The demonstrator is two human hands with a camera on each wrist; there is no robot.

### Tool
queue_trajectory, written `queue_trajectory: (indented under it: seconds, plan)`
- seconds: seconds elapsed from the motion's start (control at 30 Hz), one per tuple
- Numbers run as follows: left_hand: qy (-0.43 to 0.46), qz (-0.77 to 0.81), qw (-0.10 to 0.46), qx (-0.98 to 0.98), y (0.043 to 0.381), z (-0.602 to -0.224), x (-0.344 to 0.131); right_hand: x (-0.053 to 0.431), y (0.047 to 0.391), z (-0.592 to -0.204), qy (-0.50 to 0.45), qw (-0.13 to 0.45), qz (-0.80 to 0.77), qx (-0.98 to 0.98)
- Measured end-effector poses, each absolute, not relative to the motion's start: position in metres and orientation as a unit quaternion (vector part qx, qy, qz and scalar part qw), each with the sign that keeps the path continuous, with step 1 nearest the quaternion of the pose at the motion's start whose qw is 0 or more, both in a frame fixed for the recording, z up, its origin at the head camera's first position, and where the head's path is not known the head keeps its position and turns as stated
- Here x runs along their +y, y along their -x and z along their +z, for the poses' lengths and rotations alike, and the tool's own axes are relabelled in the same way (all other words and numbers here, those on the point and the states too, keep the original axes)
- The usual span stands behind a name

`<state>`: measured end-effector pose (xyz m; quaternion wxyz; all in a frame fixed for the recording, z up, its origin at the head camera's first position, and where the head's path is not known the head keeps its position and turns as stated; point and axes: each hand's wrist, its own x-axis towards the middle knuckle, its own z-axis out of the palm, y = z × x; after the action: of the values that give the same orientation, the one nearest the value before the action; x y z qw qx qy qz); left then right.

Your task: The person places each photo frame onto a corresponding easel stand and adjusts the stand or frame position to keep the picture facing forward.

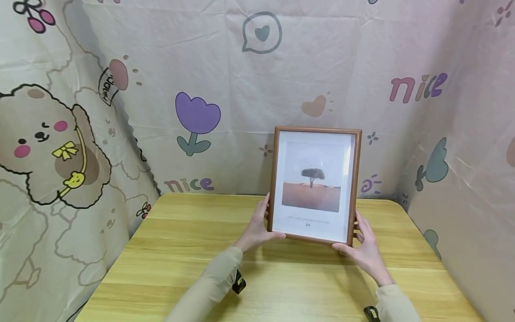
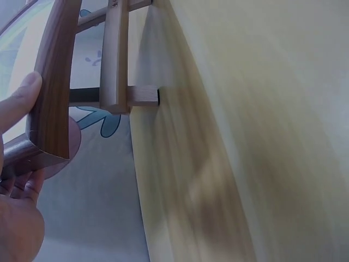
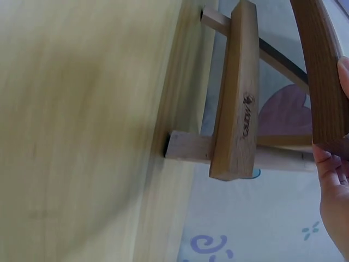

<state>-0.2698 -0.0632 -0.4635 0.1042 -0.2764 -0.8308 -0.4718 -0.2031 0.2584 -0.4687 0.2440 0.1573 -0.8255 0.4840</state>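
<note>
A picture frame (image 1: 276, 179) with a brown wooden rim shows a print of a lone tree, with "A4" below it. My left hand (image 1: 256, 228) grips its lower left corner, thumb at the front of the bottom rim and fingers around the side. The lower right corner is held by my right hand (image 1: 365, 250) in much the same way. Behind the frame a small wooden easel (image 2: 114, 60) stands on the table; the head view hides most of it. In the right wrist view the easel's ledge (image 3: 237, 98) bears dark lettering, and the frame's bottom edge is apart from it.
The table (image 1: 181, 268) has a light wood-grain top. A printed cloth (image 1: 249, 80) with flowers, hearts and "nice" lettering hangs along its back edge, and cloth also flanks both sides, with a cartoon bear (image 1: 44, 147) at left.
</note>
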Motion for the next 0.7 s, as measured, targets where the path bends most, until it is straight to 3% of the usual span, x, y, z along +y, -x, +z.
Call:
queue_trajectory:
  seconds: [0.7]
  plan:
    - [0.288,-0.471,0.082,-0.830,0.286,-0.455,-0.035,0.275,0.203,-0.461,-0.112,0.268,0.443,-0.848]
